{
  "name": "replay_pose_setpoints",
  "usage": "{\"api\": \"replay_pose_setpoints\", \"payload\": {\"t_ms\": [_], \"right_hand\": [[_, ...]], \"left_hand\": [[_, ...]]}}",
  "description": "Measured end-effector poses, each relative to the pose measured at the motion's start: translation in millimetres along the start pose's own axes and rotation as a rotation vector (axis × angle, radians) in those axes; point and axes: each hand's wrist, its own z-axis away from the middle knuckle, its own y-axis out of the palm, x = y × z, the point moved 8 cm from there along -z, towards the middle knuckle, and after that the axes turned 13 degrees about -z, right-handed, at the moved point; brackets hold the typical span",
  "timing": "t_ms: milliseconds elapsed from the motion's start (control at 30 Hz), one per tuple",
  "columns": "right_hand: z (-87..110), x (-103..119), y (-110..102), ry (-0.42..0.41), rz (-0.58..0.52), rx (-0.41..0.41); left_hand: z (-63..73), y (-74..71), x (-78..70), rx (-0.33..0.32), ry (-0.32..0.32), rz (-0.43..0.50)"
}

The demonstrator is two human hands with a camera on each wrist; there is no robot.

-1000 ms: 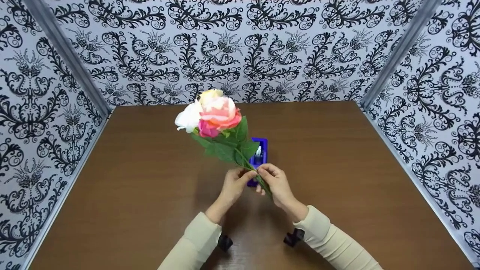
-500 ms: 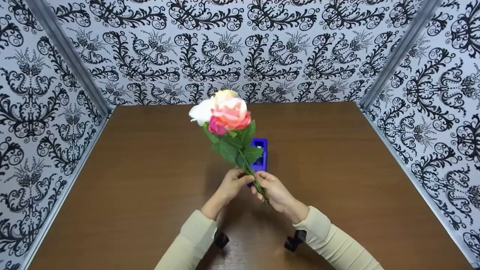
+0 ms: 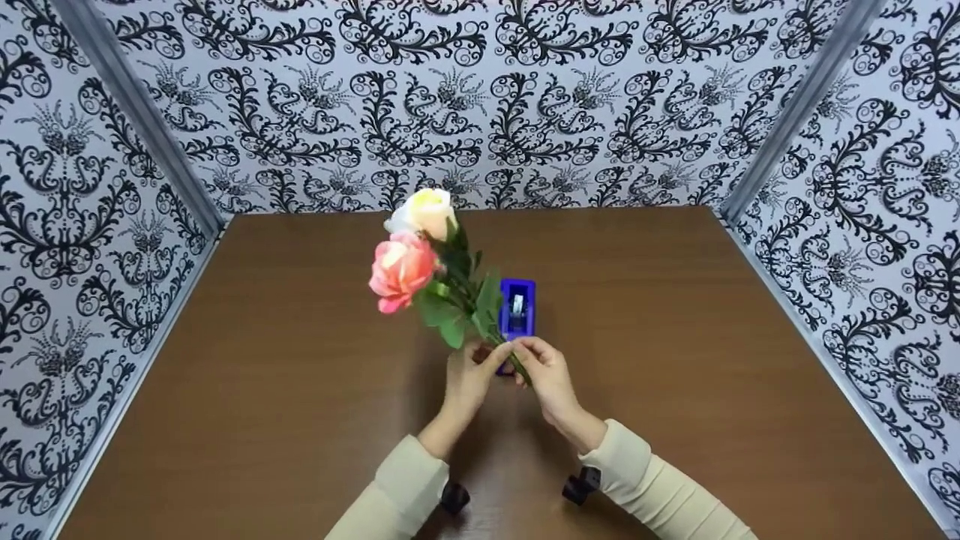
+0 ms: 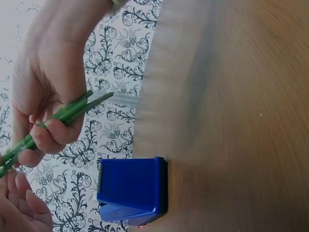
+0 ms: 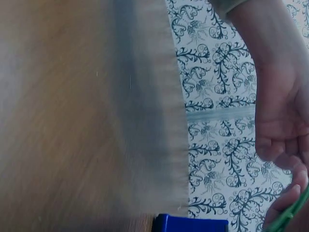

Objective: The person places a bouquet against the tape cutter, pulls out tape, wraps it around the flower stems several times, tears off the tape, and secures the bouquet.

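A bunch of roses is held up between both hands in the head view, leaning up and to the left. It has a coral-pink rose point(image 3: 403, 270), a cream-yellow rose point(image 3: 427, 212) and green leaves point(image 3: 446, 319). My left hand point(image 3: 469, 379) pinches the stems with thumb and fingers. Right beside it, my right hand point(image 3: 551, 379) grips the lower stems. In the left wrist view the cut ends of the green stems point(image 4: 67, 112) stick out past the right hand's curled fingers. Most of the right hand lies outside the right wrist view.
Behind the hands, a blue box-like object point(image 3: 529, 300), looking like a tape dispenser, stands on the brown table point(image 3: 637, 315). Its near end is partly covered by the hands. Patterned walls point(image 3: 480, 90) close in the back and both sides.
The bunch has turned in the hands: the coral rose has swung left and down, with the cream-yellow rose above it. The white and magenta blooms are now hidden or hard to make out.
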Motion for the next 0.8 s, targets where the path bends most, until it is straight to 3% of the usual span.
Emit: {"api": "replay_pose_setpoints", "payload": {"t_ms": [100, 200, 367, 467, 600, 700, 800], "right_hand": [[-1.0, 0, -1, 0.009, 0.020, 0.011], [-1.8, -3, -2, 0.055, 0.026, 0.049], [-0.8, -11, 5, 0.212, -0.063, 0.249], [2.5, -17, 10, 0.332, -0.143, 0.388], [8.1, -23, 15, 0.463, -0.251, 0.512], [12.2, -26, 17, 0.536, -0.320, 0.558], [12.5, -26, 19, 0.558, -0.339, 0.560]], "left_hand": [[0.1, 0.4, 1.0, 0.045, 0.004, -0.033], [-1.1, -0.1, -0.9, 0.096, 0.058, -0.051], [-5.4, 0.1, -4.5, 0.203, 0.159, -0.053], [-6.7, 2.8, 1.3, 0.297, 0.138, -0.062], [-4.1, 9.0, 8.0, 0.433, 0.126, -0.038], [-0.7, 10.5, 9.3, 0.499, 0.136, -0.024], [0.3, 8.6, 12.4, 0.507, 0.135, -0.033]]}}
